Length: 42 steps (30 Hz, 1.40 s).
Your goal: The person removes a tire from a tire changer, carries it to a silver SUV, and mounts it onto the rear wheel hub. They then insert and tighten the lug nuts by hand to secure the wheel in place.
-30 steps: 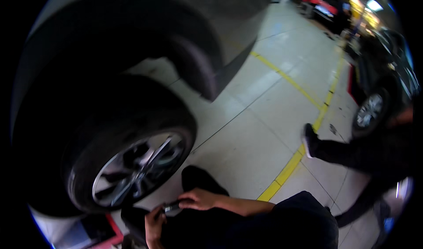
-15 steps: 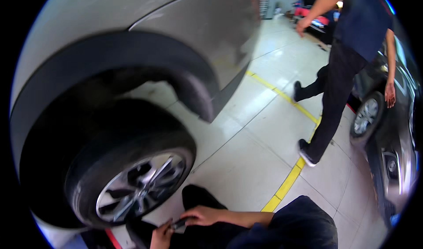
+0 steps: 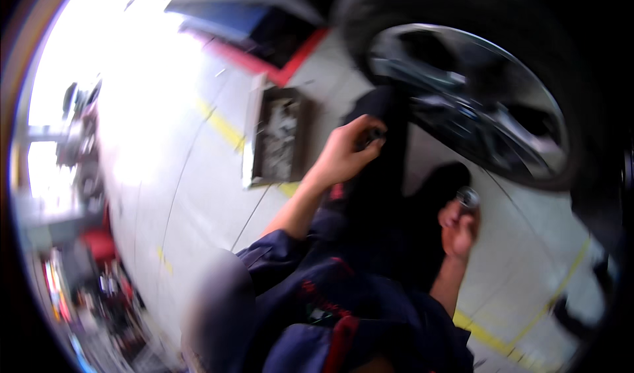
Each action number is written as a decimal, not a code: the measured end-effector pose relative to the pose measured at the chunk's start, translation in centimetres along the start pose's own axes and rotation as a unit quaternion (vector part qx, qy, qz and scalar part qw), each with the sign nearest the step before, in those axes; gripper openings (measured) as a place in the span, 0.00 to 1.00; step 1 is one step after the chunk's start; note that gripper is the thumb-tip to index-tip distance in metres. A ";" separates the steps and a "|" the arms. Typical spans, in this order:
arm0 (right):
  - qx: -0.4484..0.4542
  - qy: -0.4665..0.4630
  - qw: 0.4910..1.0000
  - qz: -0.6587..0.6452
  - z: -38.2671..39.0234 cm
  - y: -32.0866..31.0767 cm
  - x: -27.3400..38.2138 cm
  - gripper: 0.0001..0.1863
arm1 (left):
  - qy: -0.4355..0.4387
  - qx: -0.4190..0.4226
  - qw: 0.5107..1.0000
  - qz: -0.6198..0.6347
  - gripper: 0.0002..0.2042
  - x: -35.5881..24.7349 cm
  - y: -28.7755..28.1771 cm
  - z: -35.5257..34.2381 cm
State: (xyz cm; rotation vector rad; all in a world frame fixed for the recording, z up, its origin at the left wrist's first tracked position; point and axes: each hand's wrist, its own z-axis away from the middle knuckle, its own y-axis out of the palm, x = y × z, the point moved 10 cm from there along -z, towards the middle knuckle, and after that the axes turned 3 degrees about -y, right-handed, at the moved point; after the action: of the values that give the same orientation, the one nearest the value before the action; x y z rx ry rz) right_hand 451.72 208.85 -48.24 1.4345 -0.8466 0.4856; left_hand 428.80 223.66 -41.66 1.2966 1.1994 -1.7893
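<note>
My left hand (image 3: 346, 153) is closed around a small dark cylindrical piece (image 3: 374, 134), whose end shows past the thumb. My right hand (image 3: 457, 233) is lower and to the right, its fingers curled round a metal socket (image 3: 468, 198) with the round, shiny open end facing up. The two hands are well apart, over my dark-trousered legs. Just beyond them stands a car wheel (image 3: 466, 112) with a black tyre and silver spokes; neither hand touches it. Motion blur softens the details.
On the floor left of my left hand sits a shallow box (image 3: 249, 149) with jumbled pieces in it. A red-edged dark object (image 3: 285, 69) lies behind it. Cluttered tools and equipment (image 3: 109, 300) line the far left. A dark shoe (image 3: 571, 317) shows at the lower right.
My view has swung left, bringing the floor box into sight. My hands, close together round a dark object before, are now separated with a piece in each. The walking person has mostly left the view.
</note>
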 end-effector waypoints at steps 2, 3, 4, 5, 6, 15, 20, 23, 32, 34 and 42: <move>0.010 0.047 0.999 0.005 -0.5 -0.1 -2.5 0.27 | -0.027 -0.126 0.974 -0.184 0.11 4.2 -5.4 1.7; -0.013 0.058 0.998 0.024 -0.7 -0.8 -3.5 0.26 | 0.001 -0.174 0.948 -0.267 0.11 5.6 -7.5 2.7; -0.010 0.085 0.996 0.022 -0.8 -0.9 -5.0 0.26 | -0.021 -0.187 0.940 -0.285 0.10 8.5 -8.9 3.5; -0.020 0.107 0.994 0.027 -1.0 -1.2 -5.9 0.26 | -0.059 -0.203 0.942 -0.262 0.11 11.9 -10.5 4.3; -0.048 0.149 0.986 0.053 -0.9 -2.2 -7.2 0.25 | -0.129 -0.206 0.941 -0.233 0.11 16.6 -11.8 5.0; -0.102 0.176 0.974 0.095 -0.3 -3.8 -7.1 0.26 | -0.451 -0.400 0.797 -0.039 0.17 45.3 -20.7 11.3; -0.148 0.171 0.967 0.118 1.2 -5.8 -7.0 0.22 | -0.386 -0.154 0.793 -0.446 0.12 54.4 -22.1 3.5; -0.094 0.118 0.984 0.098 1.7 -4.0 -7.1 0.21 | -0.232 -0.080 0.883 -0.400 0.13 57.1 -21.6 1.2; -0.159 0.166 0.969 0.089 1.3 -1.7 -10.1 0.20 | -0.244 -0.165 0.837 -0.461 0.12 51.2 -26.6 -8.5; -0.174 0.179 0.966 0.066 0.6 -2.0 -10.0 0.20 | -0.248 -0.185 0.836 -0.453 0.12 48.6 -26.5 -7.2; -0.212 0.110 0.969 0.056 1.2 -5.1 -10.6 0.19 | -0.341 -0.257 0.828 -0.363 0.10 48.8 -23.4 6.5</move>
State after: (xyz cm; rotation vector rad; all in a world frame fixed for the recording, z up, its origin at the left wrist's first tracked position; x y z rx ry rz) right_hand 448.56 209.16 -59.69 0.9258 -0.7966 0.5025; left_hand 390.10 228.39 -79.71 -0.1832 1.6607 -1.9279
